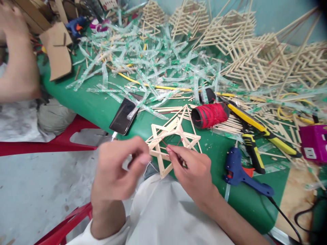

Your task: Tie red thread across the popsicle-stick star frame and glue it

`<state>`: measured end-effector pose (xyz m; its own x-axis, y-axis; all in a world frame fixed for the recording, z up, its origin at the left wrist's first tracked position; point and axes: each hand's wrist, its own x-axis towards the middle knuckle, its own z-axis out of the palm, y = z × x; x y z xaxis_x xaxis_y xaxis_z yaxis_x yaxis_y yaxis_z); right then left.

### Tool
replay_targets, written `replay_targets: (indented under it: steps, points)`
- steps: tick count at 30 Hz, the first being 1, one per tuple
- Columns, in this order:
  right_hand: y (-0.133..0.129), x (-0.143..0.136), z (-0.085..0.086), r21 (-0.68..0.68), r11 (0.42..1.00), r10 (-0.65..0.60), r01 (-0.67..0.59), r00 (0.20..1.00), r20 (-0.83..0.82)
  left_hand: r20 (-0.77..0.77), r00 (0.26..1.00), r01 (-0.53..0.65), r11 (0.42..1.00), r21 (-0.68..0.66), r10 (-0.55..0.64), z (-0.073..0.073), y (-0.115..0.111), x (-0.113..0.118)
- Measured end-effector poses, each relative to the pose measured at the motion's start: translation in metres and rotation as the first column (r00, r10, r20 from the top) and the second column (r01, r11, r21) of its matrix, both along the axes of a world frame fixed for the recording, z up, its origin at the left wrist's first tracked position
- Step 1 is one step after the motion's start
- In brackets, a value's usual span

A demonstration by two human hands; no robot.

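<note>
The near rim of the green table (255,211) curves in by the shirt (163,207), bottom centre, and the star frame's lowest tip overlaps the shirt there. The left hand (120,166) has floor (56,183) on its left side, so room that way; a strip of green sits between the right hand (192,166) and the blue glue gun (236,168). Left is motion-blurred, fingers loosely curled, thumb close to forefinger, can't tell if it's got anything. Right has thumb and forefinger pinched together on red thread (163,140), and covers the star's lower right.

The star frame (179,128) itself is mid-frame: pale sticks, overlapping triangles, hollow middle with the thread inside. Joins are too small to make out.

Further up, a black phone (122,117) is partly under plastic strips (153,58), and a red spool (214,115) lies right of the star. Stacked stick lattices (258,61) fill upper right, some cropped; another person's arm (19,64) is cut off upper left.
</note>
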<state>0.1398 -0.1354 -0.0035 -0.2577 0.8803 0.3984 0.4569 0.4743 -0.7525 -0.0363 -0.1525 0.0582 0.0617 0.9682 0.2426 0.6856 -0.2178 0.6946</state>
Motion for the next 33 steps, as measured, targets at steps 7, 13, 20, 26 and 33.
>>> replay_targets:
  steps: [7,13,20,26,33]
  points:
    - [0.001,0.002,-0.001,0.008,0.998,0.07,-0.07,0.997,-0.028,-0.297,0.954,-0.011,0.984,-0.179,-0.043,-0.006,-0.001,0.024]
    - [0.002,0.003,-0.004,0.014,0.997,0.083,-0.082,0.996,-0.035,-0.481,0.875,-0.008,0.992,-0.125,-0.053,-0.014,0.001,0.029]
    - [0.003,0.003,-0.002,0.0,0.997,0.071,-0.071,0.997,-0.026,-0.573,0.815,0.086,0.996,-0.021,-0.082,-0.015,0.002,0.028]
    - [0.003,0.003,0.0,-0.018,0.996,0.082,-0.083,0.996,-0.038,-0.612,0.789,0.086,0.996,0.021,-0.055,-0.015,0.006,0.029]
    - [0.003,0.005,-0.001,-0.017,0.995,0.1,-0.102,0.993,-0.067,-0.618,0.786,0.077,0.996,0.047,-0.032,-0.005,-0.002,0.027]
